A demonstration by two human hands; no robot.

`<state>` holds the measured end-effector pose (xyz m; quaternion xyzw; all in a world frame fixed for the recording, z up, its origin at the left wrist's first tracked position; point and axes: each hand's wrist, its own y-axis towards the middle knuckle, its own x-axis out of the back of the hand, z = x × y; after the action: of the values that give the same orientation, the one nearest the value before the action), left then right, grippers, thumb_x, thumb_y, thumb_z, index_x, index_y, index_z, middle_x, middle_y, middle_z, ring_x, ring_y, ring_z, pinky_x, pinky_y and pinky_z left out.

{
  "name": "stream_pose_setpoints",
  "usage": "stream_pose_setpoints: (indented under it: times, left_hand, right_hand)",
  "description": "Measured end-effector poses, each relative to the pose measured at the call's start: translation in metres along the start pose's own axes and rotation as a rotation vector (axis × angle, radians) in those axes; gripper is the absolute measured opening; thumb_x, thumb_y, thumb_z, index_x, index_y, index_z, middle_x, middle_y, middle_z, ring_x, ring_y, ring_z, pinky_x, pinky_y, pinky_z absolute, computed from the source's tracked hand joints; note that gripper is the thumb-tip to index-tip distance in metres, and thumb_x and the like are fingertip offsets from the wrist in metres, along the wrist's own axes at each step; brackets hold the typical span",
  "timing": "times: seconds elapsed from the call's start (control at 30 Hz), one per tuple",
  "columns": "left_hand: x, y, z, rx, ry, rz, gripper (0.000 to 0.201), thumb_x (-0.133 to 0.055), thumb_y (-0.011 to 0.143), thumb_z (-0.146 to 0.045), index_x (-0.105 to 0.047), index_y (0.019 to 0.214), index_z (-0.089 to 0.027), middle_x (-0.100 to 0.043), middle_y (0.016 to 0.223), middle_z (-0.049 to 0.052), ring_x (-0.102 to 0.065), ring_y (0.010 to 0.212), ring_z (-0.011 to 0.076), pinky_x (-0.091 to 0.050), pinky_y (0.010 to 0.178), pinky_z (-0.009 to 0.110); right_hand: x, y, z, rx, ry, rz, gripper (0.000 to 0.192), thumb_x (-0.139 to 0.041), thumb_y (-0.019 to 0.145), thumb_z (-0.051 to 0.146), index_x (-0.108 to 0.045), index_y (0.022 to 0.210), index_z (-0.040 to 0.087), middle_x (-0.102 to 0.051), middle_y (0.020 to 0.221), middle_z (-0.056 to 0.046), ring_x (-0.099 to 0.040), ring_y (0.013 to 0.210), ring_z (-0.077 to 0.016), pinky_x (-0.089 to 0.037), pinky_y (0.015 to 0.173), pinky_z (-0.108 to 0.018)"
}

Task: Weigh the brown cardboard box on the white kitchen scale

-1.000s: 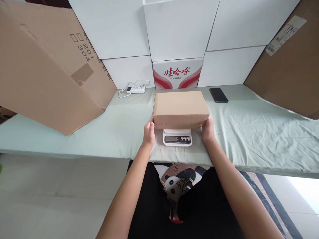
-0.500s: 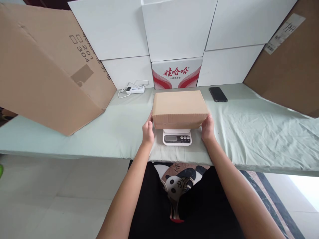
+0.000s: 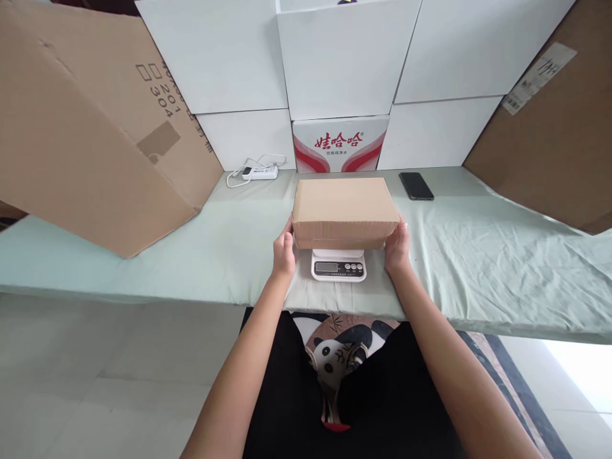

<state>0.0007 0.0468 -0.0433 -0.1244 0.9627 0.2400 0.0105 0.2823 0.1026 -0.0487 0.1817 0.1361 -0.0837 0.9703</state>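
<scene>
Between my two hands is a plain brown cardboard box (image 3: 345, 203), with its flat top facing up. My left hand (image 3: 285, 252) grips its left end, and my right hand (image 3: 397, 245) holds the right end near the front corner. Under the box is a white digital kitchen scale (image 3: 339, 278); its small display and several buttons show in front, while its platform is mostly covered. I cannot tell whether the box's full weight rests on the scale. The fingers under and behind the box are partly hidden.
Behind the box stand stacked white boxes (image 3: 349, 64) and a red-and-white carton (image 3: 340, 145). A black phone (image 3: 416, 186) lies at the right, a white power strip with a cable (image 3: 260, 172) at the left. Large cardboard boxes flank the green cloth-covered table (image 3: 239, 255) at left (image 3: 95, 140) and right (image 3: 559, 140).
The camera view has shifted slightly. Both hands keep their hold at the ends of the cardboard box, which stays over the scale.
</scene>
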Motion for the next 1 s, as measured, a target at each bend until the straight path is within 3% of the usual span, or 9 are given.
stream_pose_setpoints:
  times: [0.17,0.27,0.47,0.6,0.7,0.83,0.9,1.0]
  left_hand:
    - [-0.001,-0.002,-0.006,0.039,0.012,0.027,0.089,-0.046,0.1,-0.091,-0.078,0.146,-0.022,-0.081,0.146,0.018,-0.063,0.156,0.0397,-0.047,0.133,0.055]
    - [-0.001,-0.003,-0.008,0.026,0.007,0.022,0.086,-0.045,0.102,-0.089,-0.077,0.148,-0.024,-0.08,0.148,0.016,-0.06,0.16,0.0383,-0.043,0.137,0.054]
    - [-0.001,-0.004,-0.013,0.005,0.023,0.034,0.084,-0.045,0.103,-0.087,-0.075,0.15,-0.024,-0.077,0.154,0.016,-0.054,0.165,0.0375,-0.038,0.14,0.052]
    - [-0.002,-0.004,-0.015,-0.006,0.048,0.061,0.085,-0.041,0.105,-0.087,-0.076,0.149,-0.024,-0.079,0.151,0.016,-0.06,0.159,0.0388,-0.047,0.134,0.052]
    - [-0.004,-0.003,-0.017,-0.003,0.041,0.083,0.087,-0.039,0.105,-0.088,-0.074,0.151,-0.023,-0.079,0.15,0.016,-0.062,0.158,0.0392,-0.053,0.128,0.051]
    - [-0.005,0.005,-0.028,-0.022,0.024,0.055,0.086,-0.041,0.104,-0.088,-0.074,0.151,-0.024,-0.076,0.155,0.015,-0.058,0.161,0.0386,-0.046,0.133,0.05]
    - [-0.006,0.015,-0.038,-0.048,0.01,0.027,0.086,-0.04,0.103,-0.09,-0.074,0.15,-0.025,-0.075,0.156,0.014,-0.059,0.16,0.0382,-0.047,0.132,0.049]
    - [-0.011,0.04,-0.047,-0.07,-0.032,0.022,0.084,-0.04,0.101,-0.093,-0.073,0.146,-0.029,-0.076,0.153,0.012,-0.061,0.158,0.0359,-0.053,0.126,0.047]
  right_hand:
    - [-0.003,-0.004,0.008,0.044,0.008,0.019,0.087,-0.055,0.092,0.089,-0.068,0.154,0.03,-0.074,0.157,-0.009,-0.058,0.161,-0.0366,-0.049,0.131,-0.058]
    - [-0.005,-0.007,0.013,0.089,0.014,0.053,0.088,-0.05,0.095,0.09,-0.064,0.157,0.029,-0.07,0.163,-0.01,-0.053,0.165,-0.0372,-0.044,0.136,-0.061]
    - [-0.006,-0.016,0.022,0.189,-0.049,0.163,0.075,-0.041,0.103,0.084,-0.077,0.142,0.03,-0.077,0.152,-0.008,-0.062,0.157,-0.0361,-0.044,0.138,-0.058]
    - [-0.008,-0.023,0.025,0.132,-0.046,0.162,0.072,-0.044,0.103,0.082,-0.078,0.14,0.031,-0.079,0.148,-0.006,-0.064,0.155,-0.0355,-0.048,0.136,-0.057]
    - [-0.013,-0.026,0.03,0.04,-0.011,0.169,0.081,-0.044,0.098,0.088,-0.071,0.152,0.034,-0.073,0.159,-0.005,-0.058,0.161,-0.0359,-0.047,0.138,-0.058]
    - [-0.018,-0.023,0.047,0.024,-0.038,0.178,0.088,-0.054,0.094,0.089,-0.057,0.166,0.038,-0.061,0.173,-0.003,-0.046,0.171,-0.036,-0.036,0.145,-0.059]
    - [-0.017,-0.013,0.059,0.072,-0.063,0.193,0.095,-0.058,0.091,0.09,-0.048,0.172,0.041,-0.053,0.179,0.0,-0.037,0.176,-0.0369,-0.029,0.148,-0.061]
    - [-0.017,0.015,0.072,0.264,-0.156,0.229,0.104,-0.057,0.087,0.096,-0.035,0.177,0.049,-0.044,0.185,0.007,-0.027,0.18,-0.0369,-0.026,0.149,-0.062]
